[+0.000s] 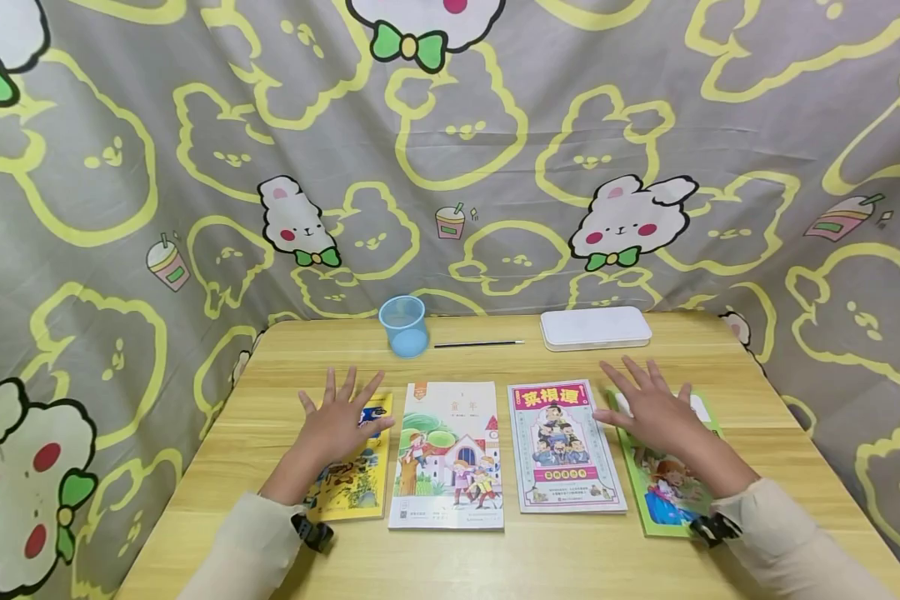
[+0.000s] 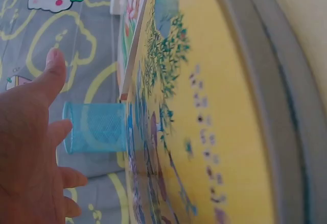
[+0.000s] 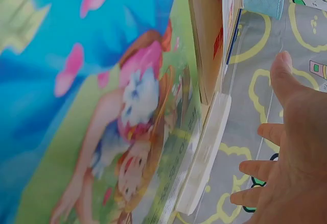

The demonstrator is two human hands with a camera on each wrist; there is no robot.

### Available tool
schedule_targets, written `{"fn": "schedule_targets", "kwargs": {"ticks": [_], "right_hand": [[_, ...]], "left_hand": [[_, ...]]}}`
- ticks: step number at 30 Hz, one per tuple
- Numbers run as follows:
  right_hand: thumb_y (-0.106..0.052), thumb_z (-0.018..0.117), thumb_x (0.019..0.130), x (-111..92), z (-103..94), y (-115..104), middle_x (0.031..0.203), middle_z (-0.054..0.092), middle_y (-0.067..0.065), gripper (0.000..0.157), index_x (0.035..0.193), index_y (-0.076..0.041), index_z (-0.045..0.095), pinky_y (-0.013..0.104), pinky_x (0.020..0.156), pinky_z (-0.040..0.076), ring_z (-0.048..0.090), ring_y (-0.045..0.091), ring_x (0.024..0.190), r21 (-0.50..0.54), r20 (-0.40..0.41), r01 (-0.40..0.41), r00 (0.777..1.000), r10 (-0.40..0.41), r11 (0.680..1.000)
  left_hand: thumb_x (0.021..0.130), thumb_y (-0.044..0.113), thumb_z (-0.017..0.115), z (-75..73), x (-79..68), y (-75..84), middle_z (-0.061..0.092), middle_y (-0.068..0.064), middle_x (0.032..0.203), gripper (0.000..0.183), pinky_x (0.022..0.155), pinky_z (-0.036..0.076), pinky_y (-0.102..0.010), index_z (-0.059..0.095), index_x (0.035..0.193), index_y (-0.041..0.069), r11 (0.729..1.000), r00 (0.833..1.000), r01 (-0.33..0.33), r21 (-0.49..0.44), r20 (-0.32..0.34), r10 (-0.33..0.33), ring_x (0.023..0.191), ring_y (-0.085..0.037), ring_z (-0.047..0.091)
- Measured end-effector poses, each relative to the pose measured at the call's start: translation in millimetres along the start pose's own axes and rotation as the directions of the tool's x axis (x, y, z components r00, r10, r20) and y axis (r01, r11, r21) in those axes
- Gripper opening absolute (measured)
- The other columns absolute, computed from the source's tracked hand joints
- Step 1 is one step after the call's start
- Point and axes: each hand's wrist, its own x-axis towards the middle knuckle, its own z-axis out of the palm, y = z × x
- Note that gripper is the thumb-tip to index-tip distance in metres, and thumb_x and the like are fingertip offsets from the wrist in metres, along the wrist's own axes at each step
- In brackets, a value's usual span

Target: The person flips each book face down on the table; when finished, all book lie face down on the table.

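Four books would be several: a yellow book point(image 1: 358, 487), a white book with a house picture point(image 1: 450, 467), a pink-framed book point(image 1: 566, 454) and a green-edged book point(image 1: 663, 492) lie in a row on the wooden table. Over the upper part of the yellow book my left hand point(image 1: 337, 425) spreads its fingers, holding nothing. My right hand point(image 1: 656, 417) is spread likewise over the green-edged book, thumb near the edge of the pink-framed one. Both wrist views show the fingers apart, with the left hand point(image 2: 30, 137) and right hand point(image 3: 301, 147) raised off the covers.
At the back of the table point(image 1: 330, 350) stands a blue mesh cup point(image 1: 405, 329). To its right lie a thin dark pen-like stick point(image 1: 480, 343) and a white case point(image 1: 596, 327). A patterned grey curtain point(image 1: 487, 150) hangs behind and along both sides.
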Motion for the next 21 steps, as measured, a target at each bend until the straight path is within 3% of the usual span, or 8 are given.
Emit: {"fn": "schedule_targets", "kwargs": {"ticks": [4,11,21], "right_hand": [[-0.065,0.061,0.095,3,0.9,-4,0.168,0.014,0.027,0.091,0.165,-0.021,0.025,0.093,0.101,0.001,0.004,0.061,0.15,0.005,0.005,0.001,1.0,-0.001,1.0],[-0.062,0.063,0.095,8,3.5,-14,0.168,0.017,0.026,0.089,0.165,-0.021,0.026,0.093,0.102,0.002,0.007,0.061,0.15,0.001,0.0,0.01,1.0,-0.01,1.0],[-0.064,0.063,0.094,15,7.6,-25,0.169,0.018,0.025,0.089,0.164,-0.021,0.028,0.09,0.105,0.0,0.007,0.058,0.152,0.026,-0.001,0.051,0.999,-0.051,0.998]], "left_hand": [[0.097,0.068,0.053,1.4,-2.3,-1.6,0.009,-0.023,0.171,0.083,0.103,-0.005,-0.091,0.014,0.165,0.04,1.0,1.0,0.005,0.012,-0.002,-0.005,0.153,-0.052,-0.011],[0.097,0.068,0.055,6.3,-7.6,-5.1,0.01,-0.023,0.171,0.084,0.101,-0.011,-0.091,0.019,0.166,0.036,0.999,1.0,0.012,-0.03,-0.006,-0.012,0.153,-0.052,-0.012],[0.096,0.067,0.056,10.0,-21.2,-10.5,0.016,-0.026,0.169,0.085,0.099,-0.007,-0.093,0.019,0.166,0.036,1.0,0.999,0.03,-0.007,-0.012,-0.031,0.152,-0.058,-0.002]]}}
